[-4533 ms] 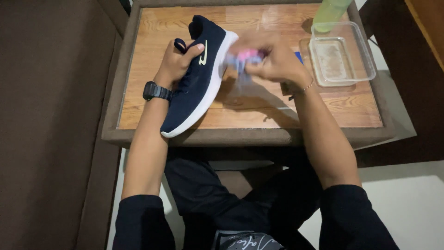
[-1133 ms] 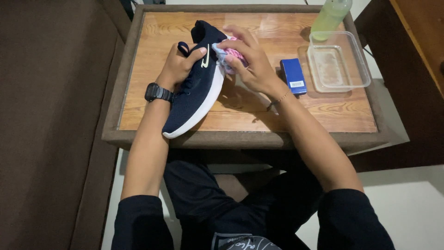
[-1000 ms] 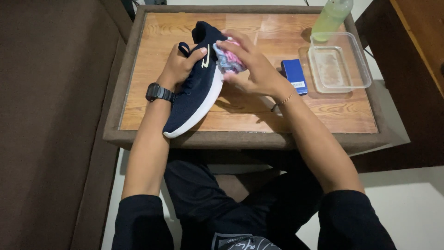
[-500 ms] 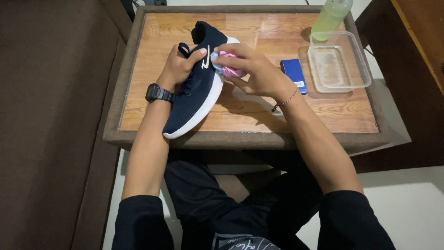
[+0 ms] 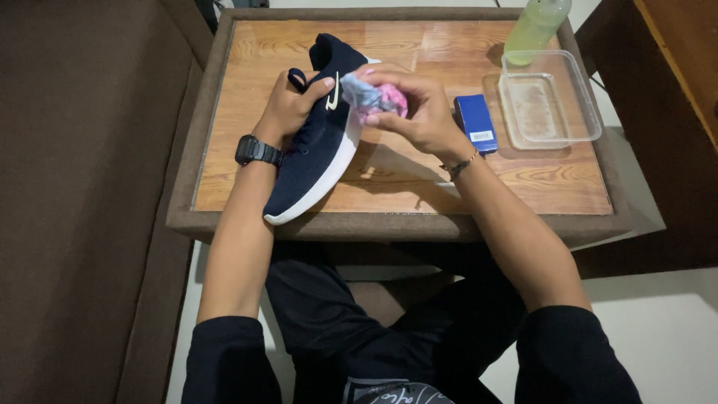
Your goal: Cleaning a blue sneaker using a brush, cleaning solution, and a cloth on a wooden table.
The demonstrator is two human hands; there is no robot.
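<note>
The navy sneaker [image 5: 318,138] lies tipped on its side on the wooden surface [image 5: 419,179], its long axis running on a diagonal: the toe points back toward the person and sits at the near edge of the surface, below the left wrist, while the heel opening points away, just beyond the fingertips of both hands. Its upper is a dark blue knit with a pale curved logo on the side near the heel, a pull loop at the back of the collar, and a white sole that faces the right hand along the shoe's whole length. The left hand [image 5: 290,105], with a black wristwatch [image 5: 254,150] on the wrist, is wrapped around the upper near the collar, thumb lying across the side beside the logo, fingers curled over the far side. The right hand [image 5: 419,108] is closed on a crumpled pink and light blue cloth [image 5: 374,99], fingers bunched around it, and presses it against the sneaker's side and white sole edge close to the heel, just beside the left thumb. Just to the right of the right hand lies a small blue box [image 5: 476,122]. Farther right sits a clear plastic container [image 5: 550,101], and beyond it a bottle of pale green liquid [image 5: 537,26] at the far corner of the surface.
</note>
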